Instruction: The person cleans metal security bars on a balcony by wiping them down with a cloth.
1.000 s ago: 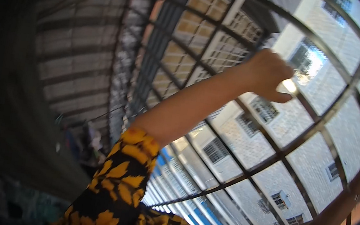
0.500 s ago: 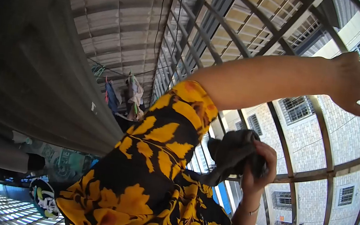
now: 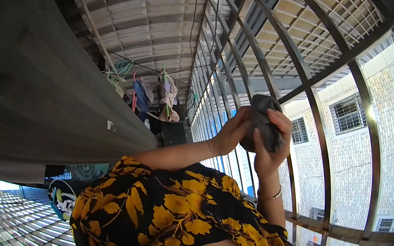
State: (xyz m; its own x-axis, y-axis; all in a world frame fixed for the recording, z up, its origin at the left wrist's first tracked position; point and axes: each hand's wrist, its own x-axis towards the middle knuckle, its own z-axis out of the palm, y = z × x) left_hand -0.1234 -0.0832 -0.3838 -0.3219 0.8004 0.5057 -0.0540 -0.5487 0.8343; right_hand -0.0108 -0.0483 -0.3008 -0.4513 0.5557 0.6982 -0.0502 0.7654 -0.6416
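You hold a dark grey cloth (image 3: 261, 127) up in the air, in front of the metal bars (image 3: 343, 231). Your left hand (image 3: 230, 134) has bent fingers holding its left side, with some tips hidden. Your right hand (image 3: 272, 153) curls its fingers around the other side. The bars stand between you and a brick building (image 3: 312, 162). On your left, a big grey sheet or panel (image 3: 64, 99) blocks much space. Past its far edge, clothes (image 3: 170, 91) hang under the roof (image 3: 157, 32). A basket (image 3: 53, 194) with things inside sits below its near edge.
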